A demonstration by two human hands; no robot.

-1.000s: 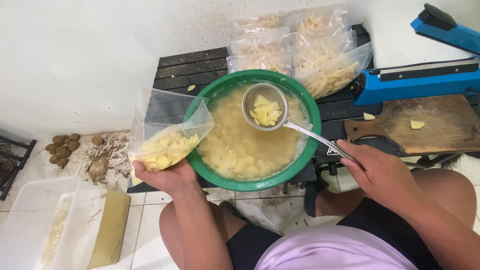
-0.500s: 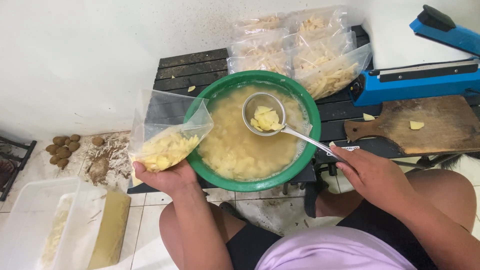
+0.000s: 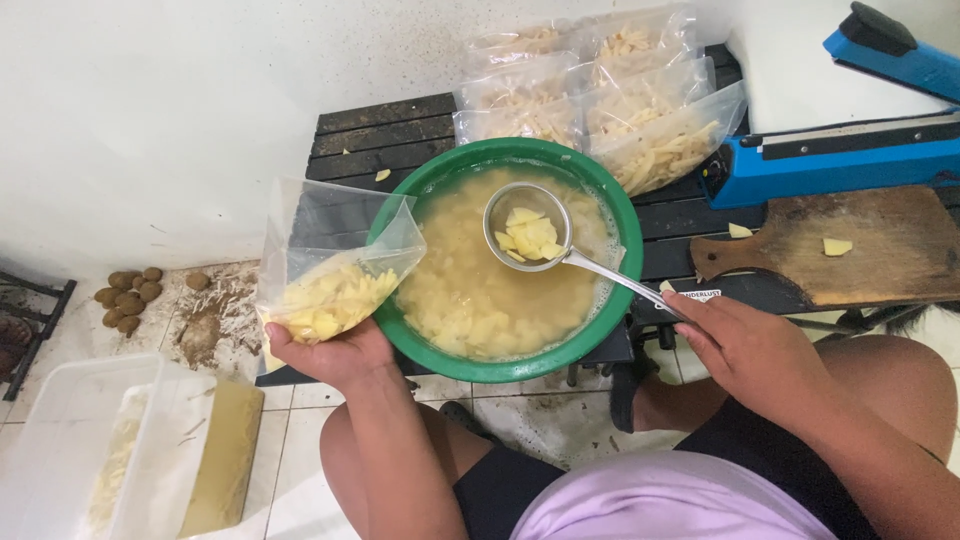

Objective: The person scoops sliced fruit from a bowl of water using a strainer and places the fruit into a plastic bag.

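The right hand [image 3: 745, 345] is closed around the handle of a metal strainer ladle [image 3: 527, 227]. Compared with half a second ago, the ladle's bowl has shifted a little toward the far side of the basin and sits slightly higher over the liquid, and the pale yellow pieces in it lie spread out flatter. The left hand [image 3: 335, 352] has hardly moved: it grips a clear plastic bag [image 3: 335, 262] from beneath, holding its mouth open just beside the near left rim of the green basin [image 3: 625, 215].

The bag is partly filled, with yellow cut pieces heaped in its lower corner against the palm. The ladle is round and perforated, with a thin shiny handle running down to the right hand. The basin holds cloudy yellowish water thick with the same pieces.

There is one basin, one ladle and one bag in hand. Behind the basin, on the dark slatted bench [image 3: 385, 135], lie about five filled bags [image 3: 610, 95]. A single blue bag sealer [image 3: 850, 155] stands at the right, with one wooden board [image 3: 860, 250] in front of it carrying two loose pieces
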